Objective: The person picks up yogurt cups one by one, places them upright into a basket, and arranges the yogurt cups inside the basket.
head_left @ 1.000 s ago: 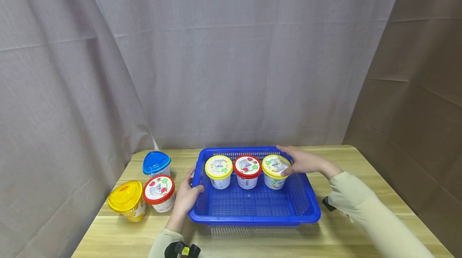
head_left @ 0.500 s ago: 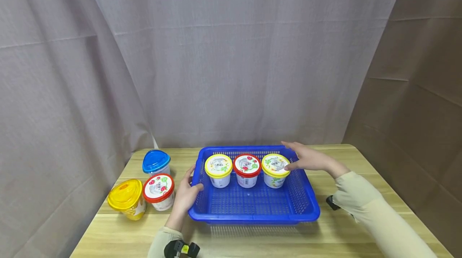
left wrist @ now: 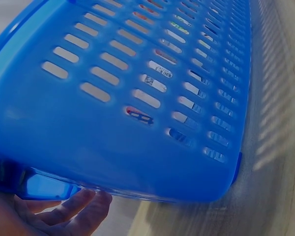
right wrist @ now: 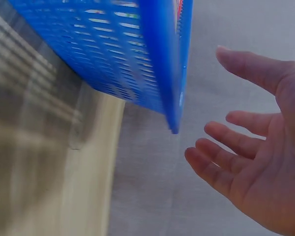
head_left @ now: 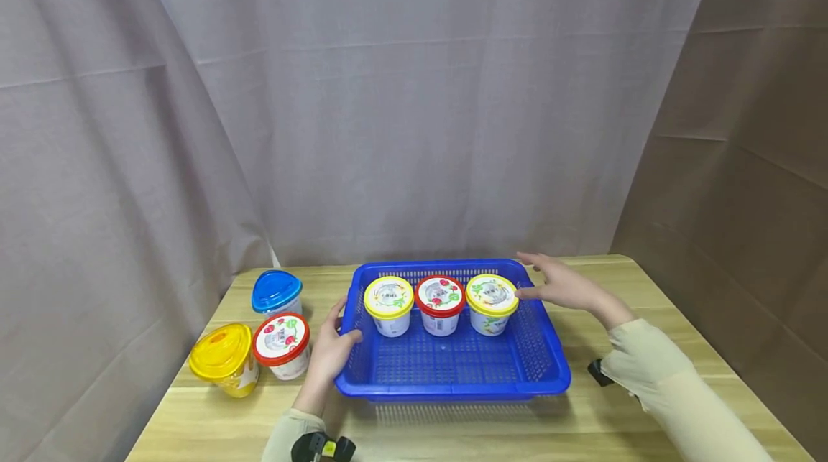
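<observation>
Curtain [head_left: 414, 103] backs the wood-grained table [head_left: 595, 430]; right hand [head_left: 563, 286] spread, left hand [head_left: 331, 354] seemingly gripping the blue basket [head_left: 453, 394].

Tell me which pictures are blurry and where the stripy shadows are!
Head view: mostly sharp, with a soft, speckled shadow in front of the blue rectangular plastic basket on the pale wooden table. Left wrist view: pale stripes cross the table's shadow on the right, probably light through the basket's slots. Right wrist view: blurriest, with the table streaky and the basket's near rim smeared.

basket [head_left: 453, 394] on table [head_left: 194, 426] | three tubs [head_left: 440, 322] in basket, rear | three others [head_left: 282, 340] left of basket
</observation>
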Demonstrator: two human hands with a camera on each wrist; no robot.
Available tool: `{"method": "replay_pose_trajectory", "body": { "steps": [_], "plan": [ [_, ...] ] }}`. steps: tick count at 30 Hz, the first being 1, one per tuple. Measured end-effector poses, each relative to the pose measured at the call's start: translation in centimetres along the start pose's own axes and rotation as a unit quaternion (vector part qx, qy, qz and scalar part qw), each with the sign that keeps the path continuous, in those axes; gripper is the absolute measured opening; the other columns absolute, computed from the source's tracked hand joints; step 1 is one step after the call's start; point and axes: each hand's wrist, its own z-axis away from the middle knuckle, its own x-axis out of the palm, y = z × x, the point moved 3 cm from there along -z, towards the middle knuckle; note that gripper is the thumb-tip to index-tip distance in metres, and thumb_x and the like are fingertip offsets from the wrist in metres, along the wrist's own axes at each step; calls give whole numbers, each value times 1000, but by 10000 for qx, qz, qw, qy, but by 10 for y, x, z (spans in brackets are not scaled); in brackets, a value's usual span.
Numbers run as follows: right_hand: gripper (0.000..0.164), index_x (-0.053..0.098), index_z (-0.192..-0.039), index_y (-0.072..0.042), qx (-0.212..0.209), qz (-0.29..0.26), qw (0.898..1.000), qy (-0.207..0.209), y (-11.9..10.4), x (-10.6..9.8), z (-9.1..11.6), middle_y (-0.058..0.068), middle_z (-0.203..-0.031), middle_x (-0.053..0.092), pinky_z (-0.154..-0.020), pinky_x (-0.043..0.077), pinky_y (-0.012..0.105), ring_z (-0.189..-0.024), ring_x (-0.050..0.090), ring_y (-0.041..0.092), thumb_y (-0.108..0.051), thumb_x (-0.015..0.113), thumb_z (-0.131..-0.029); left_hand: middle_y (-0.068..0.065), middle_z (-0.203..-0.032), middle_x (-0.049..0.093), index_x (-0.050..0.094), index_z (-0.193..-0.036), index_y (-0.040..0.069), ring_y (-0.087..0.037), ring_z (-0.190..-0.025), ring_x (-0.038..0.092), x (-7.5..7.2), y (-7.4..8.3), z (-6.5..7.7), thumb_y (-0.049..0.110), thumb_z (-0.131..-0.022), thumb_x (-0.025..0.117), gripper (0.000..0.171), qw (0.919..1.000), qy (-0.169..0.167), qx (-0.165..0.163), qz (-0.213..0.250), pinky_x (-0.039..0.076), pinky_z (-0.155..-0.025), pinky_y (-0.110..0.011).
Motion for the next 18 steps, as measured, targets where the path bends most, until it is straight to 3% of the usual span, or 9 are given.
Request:
{"method": "replay_pose_trajectory", "body": {
  "steps": [9,14,18],
  "plan": [
    [84,30,-151,12,591,-561,9941,723,23,17,21,35,-149,38,-100,40,67,-131,41,56,-34,72,-93,-31,-122,62,39,-153,2,-37,-101,64,0,-3,-1,-2,-75,63,81,9998,-66,-163,-6,56,-78,-44],
    [89,24,-154,10,1078,-1140,9832,935,32,31,33,33,-152,35,-102,41,65,-134,39,53,-38,69,-94,-32,-123,61,39,-153,3,-36,-101,65,0,-3,-1,-2,-76,63,81,9998,-76,-175,7,56,-78,-43],
    [86,23,-154,11,1180,-1603,9733,1143,33,42,39,34,-152,35,-104,40,63,-133,41,53,-33,68,-96,-33,-123,61,38,-153,2,-35,-100,65,0,-3,0,-2,-76,62,81,9998,-97,-184,64,56,-78,-43]
  ]
}}
